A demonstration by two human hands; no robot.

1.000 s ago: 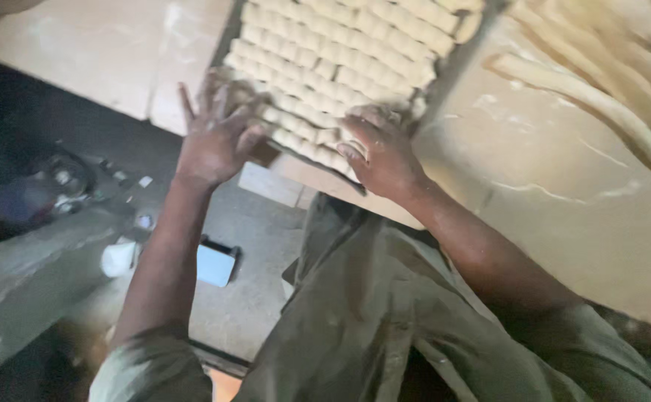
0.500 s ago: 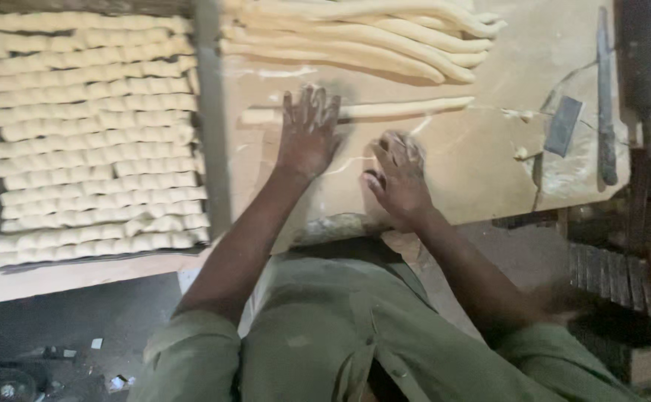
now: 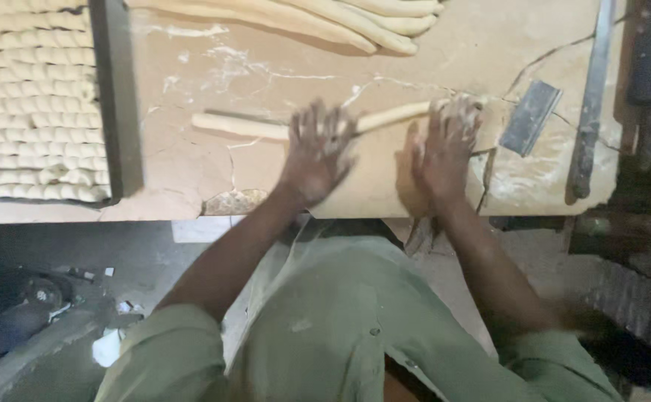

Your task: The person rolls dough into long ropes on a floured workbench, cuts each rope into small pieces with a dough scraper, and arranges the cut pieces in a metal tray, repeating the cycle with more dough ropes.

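On the floury table (image 3: 281, 186) both hands have slid over from the tray (image 3: 117, 112); left hand (image 3: 318, 152) and right hand (image 3: 444, 149) now lie flat, fingers spread, gripping nothing, pressing the dough rope (image 3: 243, 126) mid-table, so rolling's underway.

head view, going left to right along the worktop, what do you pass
tray of pale cut dough pieces → thin pale dough rope → left hand → right hand → flat grey metal scraper → long dark metal bar

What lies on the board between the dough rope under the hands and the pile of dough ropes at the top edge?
Nothing but bare board, with flour smears and cracks, lies between the dough rope and the pile of dough ropes in the head view.
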